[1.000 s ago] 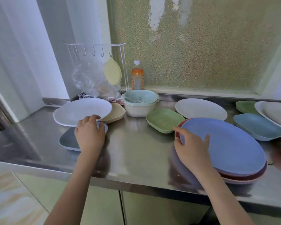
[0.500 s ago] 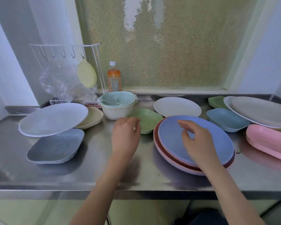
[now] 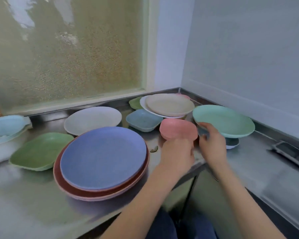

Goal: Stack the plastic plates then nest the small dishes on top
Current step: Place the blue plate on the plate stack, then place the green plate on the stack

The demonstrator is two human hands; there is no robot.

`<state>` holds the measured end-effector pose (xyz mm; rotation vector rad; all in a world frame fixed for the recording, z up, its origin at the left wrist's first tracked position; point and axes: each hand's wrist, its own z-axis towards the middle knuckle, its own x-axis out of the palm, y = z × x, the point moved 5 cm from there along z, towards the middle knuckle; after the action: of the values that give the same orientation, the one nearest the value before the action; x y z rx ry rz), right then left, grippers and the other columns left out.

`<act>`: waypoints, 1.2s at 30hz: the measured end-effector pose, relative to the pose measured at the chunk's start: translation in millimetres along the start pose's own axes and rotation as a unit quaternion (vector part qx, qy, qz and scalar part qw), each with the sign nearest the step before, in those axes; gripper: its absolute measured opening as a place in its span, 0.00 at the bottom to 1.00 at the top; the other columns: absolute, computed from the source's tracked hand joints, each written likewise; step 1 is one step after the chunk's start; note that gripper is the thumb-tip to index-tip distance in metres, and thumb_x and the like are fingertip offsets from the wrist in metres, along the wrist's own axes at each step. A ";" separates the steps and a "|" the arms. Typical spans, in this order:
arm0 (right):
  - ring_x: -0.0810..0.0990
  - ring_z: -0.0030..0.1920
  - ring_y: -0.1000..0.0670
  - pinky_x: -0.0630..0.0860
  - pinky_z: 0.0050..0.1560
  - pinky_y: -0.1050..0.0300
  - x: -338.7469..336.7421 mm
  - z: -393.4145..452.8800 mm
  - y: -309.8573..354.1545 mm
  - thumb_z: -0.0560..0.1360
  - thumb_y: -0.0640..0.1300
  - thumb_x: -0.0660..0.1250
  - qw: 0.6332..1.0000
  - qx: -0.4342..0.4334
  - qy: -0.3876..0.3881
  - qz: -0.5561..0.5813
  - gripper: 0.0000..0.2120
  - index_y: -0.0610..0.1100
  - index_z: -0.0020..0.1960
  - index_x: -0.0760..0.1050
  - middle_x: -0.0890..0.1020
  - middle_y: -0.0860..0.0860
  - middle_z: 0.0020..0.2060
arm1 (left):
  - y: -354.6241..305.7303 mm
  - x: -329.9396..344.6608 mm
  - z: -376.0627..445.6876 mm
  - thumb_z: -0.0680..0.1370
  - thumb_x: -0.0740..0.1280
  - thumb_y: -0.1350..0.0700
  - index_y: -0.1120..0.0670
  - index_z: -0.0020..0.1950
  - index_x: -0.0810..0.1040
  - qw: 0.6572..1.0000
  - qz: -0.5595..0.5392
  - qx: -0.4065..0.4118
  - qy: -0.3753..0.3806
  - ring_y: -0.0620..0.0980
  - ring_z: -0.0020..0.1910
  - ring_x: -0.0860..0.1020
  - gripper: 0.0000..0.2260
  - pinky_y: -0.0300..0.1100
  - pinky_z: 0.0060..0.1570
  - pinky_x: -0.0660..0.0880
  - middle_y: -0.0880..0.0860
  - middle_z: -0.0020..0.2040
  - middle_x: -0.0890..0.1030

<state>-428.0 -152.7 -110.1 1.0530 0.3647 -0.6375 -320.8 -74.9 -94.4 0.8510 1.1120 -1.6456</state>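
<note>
Head view. Steel counter [image 3: 162,163], corner section. Stack of plates [image 3: 102,163], purple on top, near the front edge. Left hand [image 3: 177,155]: fingers curled around the rim of a tilted pink dish [image 3: 179,129]. Right hand [image 3: 212,144]: pinches the near rim of a mint plate [image 3: 224,119], raised off the counter. Green dish [image 3: 41,150] left of the stack; white plate [image 3: 93,119] and blue dish [image 3: 143,119] behind it; beige plate [image 3: 169,104] on a white one in the corner.
</note>
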 end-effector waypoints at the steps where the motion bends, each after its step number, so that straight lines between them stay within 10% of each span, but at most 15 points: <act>1: 0.77 0.57 0.39 0.70 0.56 0.52 -4.2 7.5 -10.4 0.69 0.29 0.58 1.000 0.004 -0.003 -0.021 0.23 0.40 0.63 0.73 0.80 0.40 0.57 | -4.3 9.7 6.4 0.75 0.62 0.58 0.57 0.45 0.79 1.000 0.002 0.003 0.018 0.61 0.47 0.78 0.07 0.46 0.41 0.70 0.57 0.46 0.82; 9: 0.79 0.51 0.42 0.59 0.65 0.47 -7.2 45.0 -53.6 0.77 0.41 0.60 0.961 -0.013 0.033 -0.276 0.12 0.47 0.57 0.78 0.84 0.43 0.45 | 9.1 20.1 9.9 0.76 0.60 0.57 0.51 0.53 0.80 0.999 -0.028 -0.019 -0.023 0.57 0.51 0.77 0.11 0.46 0.46 0.70 0.52 0.51 0.82; 17: 0.78 0.41 0.41 0.64 0.42 0.52 -11.4 -9.3 40.9 0.71 0.39 0.66 0.979 -0.167 -0.077 -0.091 0.10 0.46 0.51 0.80 0.83 0.45 0.36 | 69.9 -32.9 -15.4 0.76 0.61 0.60 0.51 0.56 0.80 0.984 -0.050 -0.146 -0.089 0.55 0.55 0.77 0.13 0.47 0.51 0.73 0.51 0.54 0.82; 27: 0.71 0.45 0.53 0.73 0.45 0.55 73.5 -102.6 145.1 0.70 0.45 0.62 0.908 -0.357 0.171 0.138 0.13 0.51 0.50 0.82 0.71 0.66 0.38 | 211.5 -118.5 -113.1 0.79 0.57 0.59 0.57 0.59 0.78 0.860 -0.149 -0.395 -0.287 0.60 0.53 0.78 0.13 0.45 0.45 0.66 0.60 0.51 0.82; 32: 0.74 0.44 0.51 0.65 0.45 0.62 89.9 -124.0 139.7 0.71 0.50 0.59 0.876 -0.359 0.313 0.075 0.15 0.56 0.52 0.81 0.78 0.53 0.40 | 245.5 -119.9 -124.6 0.78 0.61 0.52 0.51 0.39 0.80 0.829 -0.254 -0.414 -0.278 0.59 0.50 0.79 0.12 0.51 0.52 0.73 0.57 0.45 0.83; 36: 0.71 0.44 0.61 0.67 0.47 0.67 89.9 -131.2 141.8 0.73 0.48 0.63 0.844 -0.352 0.392 0.103 0.12 0.54 0.54 0.81 0.82 0.53 0.38 | 257.1 -105.3 -117.8 0.76 0.66 0.53 0.53 0.55 0.83 0.842 -0.281 -0.416 -0.201 0.52 0.56 0.80 0.11 0.49 0.60 0.74 0.52 0.53 0.84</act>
<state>-265.4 -15.7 -123.9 0.5691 1.0927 0.1802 -39.3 31.9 -113.7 -0.4104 1.6473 -1.4351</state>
